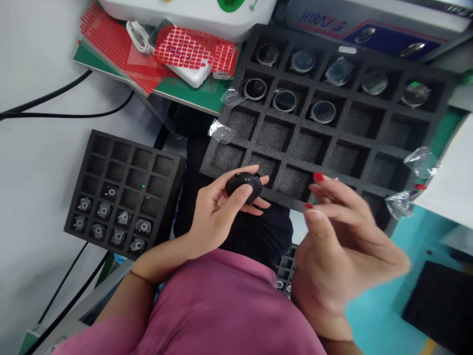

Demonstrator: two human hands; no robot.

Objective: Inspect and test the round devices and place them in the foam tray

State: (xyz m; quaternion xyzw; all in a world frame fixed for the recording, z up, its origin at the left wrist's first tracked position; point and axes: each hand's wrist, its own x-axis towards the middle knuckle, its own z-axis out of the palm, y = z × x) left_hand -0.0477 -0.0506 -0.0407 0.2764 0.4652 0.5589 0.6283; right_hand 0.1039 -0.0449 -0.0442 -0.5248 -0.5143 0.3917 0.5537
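My left hand (225, 207) is closed around a round black watch body (242, 183), thumb on top and fingers beneath. It is held over the near edge of a large dark foam tray (291, 155). To its right, my right hand (332, 231) is raised and slightly blurred, with thumb and forefinger close together. Small red patches show at two of its fingertips; whether a small piece is pinched there I cannot make out. Several round glass-faced pieces (285, 100) sit in the tray's two far rows, some with clear film.
At the left, a smaller foam tray (138, 158) holds several dark round parts (144, 226). Red sticker sheets (185, 47) and a white cable (138, 37) lie on the green bench. A printed box (369, 29) stands behind the large tray. Clear film scraps (399, 203) cling to its edges.
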